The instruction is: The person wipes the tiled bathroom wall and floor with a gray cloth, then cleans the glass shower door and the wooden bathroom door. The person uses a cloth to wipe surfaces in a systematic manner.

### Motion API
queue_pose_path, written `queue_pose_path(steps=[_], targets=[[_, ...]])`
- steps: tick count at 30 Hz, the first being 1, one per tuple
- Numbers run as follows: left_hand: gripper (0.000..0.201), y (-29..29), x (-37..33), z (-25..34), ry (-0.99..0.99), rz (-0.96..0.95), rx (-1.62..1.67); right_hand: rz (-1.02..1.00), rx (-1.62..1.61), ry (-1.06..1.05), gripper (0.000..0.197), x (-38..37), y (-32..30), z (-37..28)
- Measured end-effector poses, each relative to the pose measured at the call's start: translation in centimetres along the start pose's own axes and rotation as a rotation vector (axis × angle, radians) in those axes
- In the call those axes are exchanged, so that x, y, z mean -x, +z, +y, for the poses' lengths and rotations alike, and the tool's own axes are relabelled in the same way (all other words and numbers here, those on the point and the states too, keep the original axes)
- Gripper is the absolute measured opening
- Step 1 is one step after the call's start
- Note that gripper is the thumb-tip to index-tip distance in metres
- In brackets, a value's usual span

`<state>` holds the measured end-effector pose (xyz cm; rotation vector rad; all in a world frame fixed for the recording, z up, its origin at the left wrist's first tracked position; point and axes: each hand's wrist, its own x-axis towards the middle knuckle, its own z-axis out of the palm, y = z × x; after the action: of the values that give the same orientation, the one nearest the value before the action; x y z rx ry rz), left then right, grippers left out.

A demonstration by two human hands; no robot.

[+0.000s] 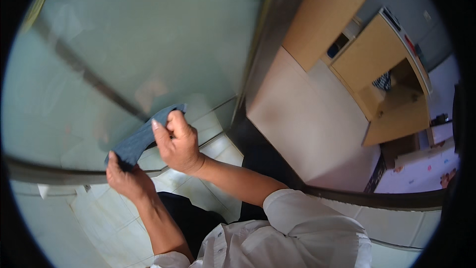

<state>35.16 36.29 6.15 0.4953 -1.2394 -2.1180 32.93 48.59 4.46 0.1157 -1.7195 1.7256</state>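
Here, a blue-grey cloth (141, 139) stretched between two hands in front of a frosted glass panel (124, 34). Left hand (126, 178) low and near, fingers curled together and pinched on the cloth's lower end, thumb pressed up against the fabric. Right hand (178, 144) higher and a little to the right, fingers closed in a loose fist clamped on the upper end, one fingertip raised along the cloth's edge. Held taut this way, apparently, to flatten or fold the fabric into a pad with a clean face rather than a crumpled wad. Kept close to the glass, just beside a diagonal grey bar (84, 72) crossing the panel. Whether touching the glass or only in front of it, impossible to tell.

Below the hands, pale floor tiles (198, 188) and dark trousers (193, 221); white shirt sleeves (307, 218) rolled back to the elbows, probably to keep the cuffs clear of the work. To the right, past the dark metal door frame (260, 49), a beige floor (302, 119) and, far right, light wooden cabinets (382, 64) with an open compartment. Near right, a white surface with small coloured marks (426, 168), too small to make out.
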Motion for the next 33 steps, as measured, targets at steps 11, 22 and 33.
queue_pose_path(steps=[11, 22, 33], targets=[[0.027, 11.6, 6.0, 5.6, -0.043, -0.170, -0.313, 0.090, -0.095, 0.258, 0.022, -7.4, -8.6, -6.7], [0.020, 15.4, 16.1, 5.5, -0.837, -0.563, -0.452, 0.752, -0.734, 1.236, 0.006, -4.0, -20.0, -6.8], [0.024, 28.1, 16.3, 11.5, -0.913, -0.601, -0.189, 0.394, -0.549, 0.875, 0.020, -20.4, -22.7, -15.3]])
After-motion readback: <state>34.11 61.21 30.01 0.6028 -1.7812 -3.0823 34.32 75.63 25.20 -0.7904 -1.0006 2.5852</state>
